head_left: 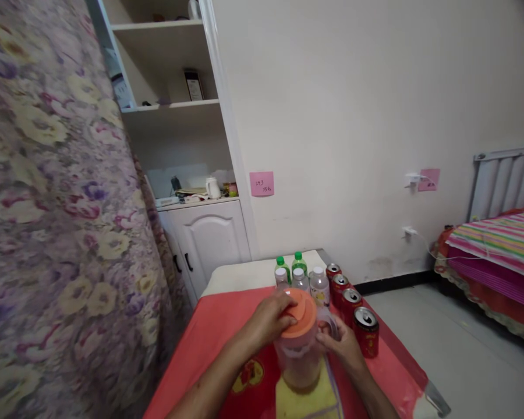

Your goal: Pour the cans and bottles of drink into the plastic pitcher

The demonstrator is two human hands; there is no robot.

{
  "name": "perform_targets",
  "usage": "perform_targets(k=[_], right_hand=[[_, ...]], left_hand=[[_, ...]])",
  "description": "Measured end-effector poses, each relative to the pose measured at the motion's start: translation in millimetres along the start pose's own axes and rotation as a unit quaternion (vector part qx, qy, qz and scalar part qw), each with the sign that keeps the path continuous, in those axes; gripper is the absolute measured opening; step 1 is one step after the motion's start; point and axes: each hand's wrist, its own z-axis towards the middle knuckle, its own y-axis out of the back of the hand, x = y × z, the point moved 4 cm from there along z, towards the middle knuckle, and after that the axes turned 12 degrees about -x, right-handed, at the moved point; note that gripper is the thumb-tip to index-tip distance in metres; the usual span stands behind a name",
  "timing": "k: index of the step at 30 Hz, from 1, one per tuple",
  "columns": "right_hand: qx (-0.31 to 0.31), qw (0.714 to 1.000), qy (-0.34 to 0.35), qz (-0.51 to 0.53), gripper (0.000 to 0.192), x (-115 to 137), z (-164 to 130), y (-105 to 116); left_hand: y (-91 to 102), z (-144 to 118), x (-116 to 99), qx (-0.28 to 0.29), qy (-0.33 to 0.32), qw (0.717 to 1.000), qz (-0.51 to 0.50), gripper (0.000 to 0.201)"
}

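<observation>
A clear plastic pitcher (297,368) stands upright on a yellow cloth (294,401) near the front of the table. Its round orange lid (306,327) sits on top. My left hand (273,317) reaches in from the left, fingers curled over the lid's raised middle. On the other side, my right hand (344,343) is closed around the pitcher's handle (327,321). Behind the pitcher are several bottles, some with white caps (319,286) and two with green caps (298,262). A row of red drink cans (367,333) runs along the right.
A red cover (218,326) lies over the table. To the left hang a floral curtain (61,203) and, behind it, a white cabinet (216,235) with shelves. A bed (502,250) stands at the right, and pink notes (261,184) are stuck on the wall.
</observation>
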Motion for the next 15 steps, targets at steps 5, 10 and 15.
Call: perform_targets(k=[5,10,15], right_hand=[[0.031,1.000,-0.003,0.000,0.052,1,1,1],[0.040,0.999,-0.004,-0.023,0.046,6,0,1],[0.029,0.998,0.008,-0.051,0.045,7,2,3]], left_hand=[[1.2,10,10,0.036,-0.054,0.998,0.018,0.010],[1.5,13,13,0.047,-0.086,0.993,0.060,0.011],[2.7,15,11,0.051,-0.109,0.990,0.076,0.013]])
